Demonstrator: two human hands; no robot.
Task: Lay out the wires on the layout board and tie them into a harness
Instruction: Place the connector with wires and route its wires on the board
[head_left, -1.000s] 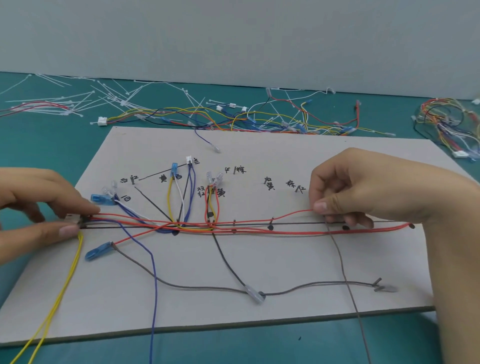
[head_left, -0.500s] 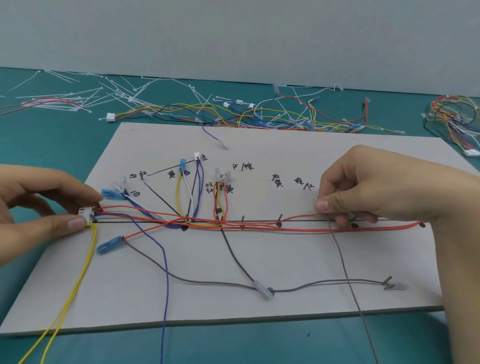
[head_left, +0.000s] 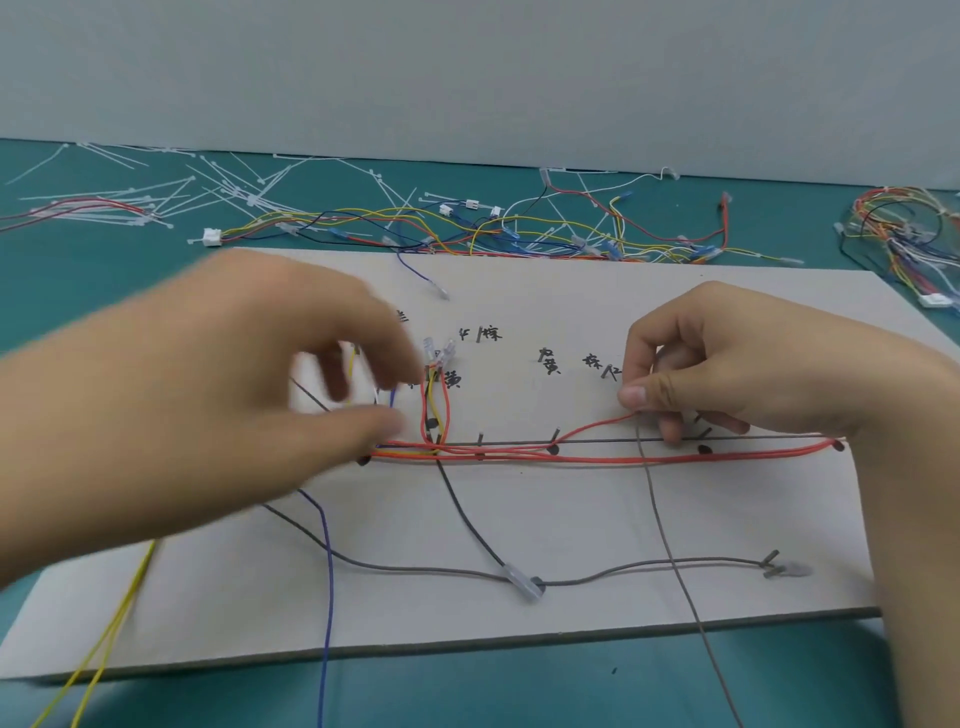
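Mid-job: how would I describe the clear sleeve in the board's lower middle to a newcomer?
Find the grey layout board, then its near edge. Just above the middle of that edge lies a clear sleeve where a black wire slanting down from the red bundle meets a grey wire. Unlike the clear terminal further right, it has no pins beside it.

Left hand motion-blurred, grip unclear

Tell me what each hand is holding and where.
Right hand pinches the red wire at its raised end, where a grey wire also drops away. Left hand is too blurred to tell.
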